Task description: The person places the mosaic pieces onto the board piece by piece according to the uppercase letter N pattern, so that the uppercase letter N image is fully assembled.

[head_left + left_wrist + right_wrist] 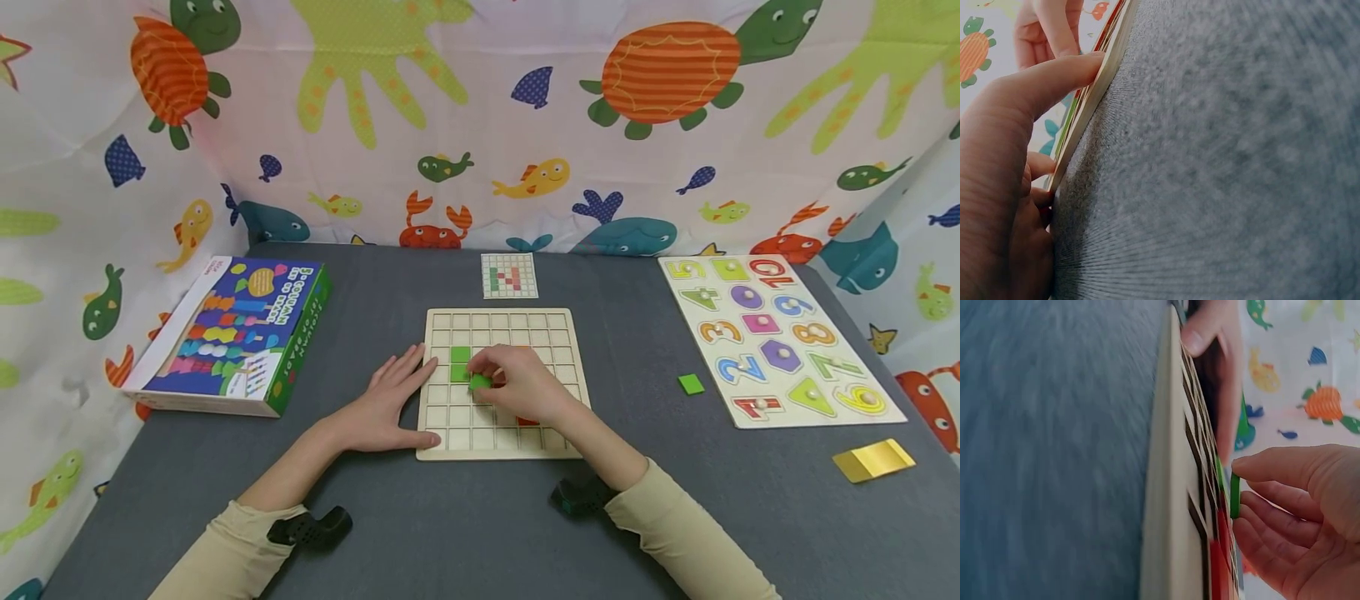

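Note:
A wooden grid board [498, 314] lies flat on the dark grey table. My left hand [378, 412] rests along its left side with fingers spread, the thumb on the lower left corner. Over the middle of the board, my right hand [525, 385] pinches a green square tile [1235, 495] between thumb and fingers; in the right wrist view the tile stands on edge, close to the board. Two green tiles [460, 364] sit in the grid's upper left part. Part of a red tile [527, 422] shows below my right hand, which hides other squares.
Behind the board lies a small card [510, 276] with a coloured grid pattern. A loose green tile [691, 384] is to the right, beside a number puzzle board [817, 421]. A shiny gold piece [873, 461] lies at far right, a blue-green box [232, 333] at left.

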Motion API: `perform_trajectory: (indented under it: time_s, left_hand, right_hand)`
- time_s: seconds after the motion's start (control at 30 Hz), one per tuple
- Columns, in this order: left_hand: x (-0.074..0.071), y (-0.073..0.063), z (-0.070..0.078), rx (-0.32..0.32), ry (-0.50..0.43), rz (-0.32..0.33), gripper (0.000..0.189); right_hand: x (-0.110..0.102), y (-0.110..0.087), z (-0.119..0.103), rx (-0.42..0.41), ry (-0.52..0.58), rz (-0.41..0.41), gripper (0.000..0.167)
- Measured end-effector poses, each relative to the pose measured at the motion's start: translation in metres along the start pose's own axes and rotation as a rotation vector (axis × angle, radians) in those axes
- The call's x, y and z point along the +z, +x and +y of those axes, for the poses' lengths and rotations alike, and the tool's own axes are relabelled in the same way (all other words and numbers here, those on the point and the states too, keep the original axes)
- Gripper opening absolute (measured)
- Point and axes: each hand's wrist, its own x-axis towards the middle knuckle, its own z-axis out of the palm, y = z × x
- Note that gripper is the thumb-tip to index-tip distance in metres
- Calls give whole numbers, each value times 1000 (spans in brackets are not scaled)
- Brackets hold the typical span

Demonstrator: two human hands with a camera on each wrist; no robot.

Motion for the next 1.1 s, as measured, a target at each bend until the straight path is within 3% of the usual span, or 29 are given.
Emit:
perform_trajectory:
  time_s: [0.23, 0.67, 1.1]
  left_hand:
    - [0, 0, 0, 8, -11, -1, 105]
    - [0, 0, -1, 2, -5, 1, 105]
    - [0, 0, 1, -8, -3, 0, 106]
  right_hand:
    - [13, 7, -9, -72, -57, -16, 24]
    - [17, 8, -10, -76, -36, -28, 25]
    - [-4, -14, 7, -4, 36, 22, 23]
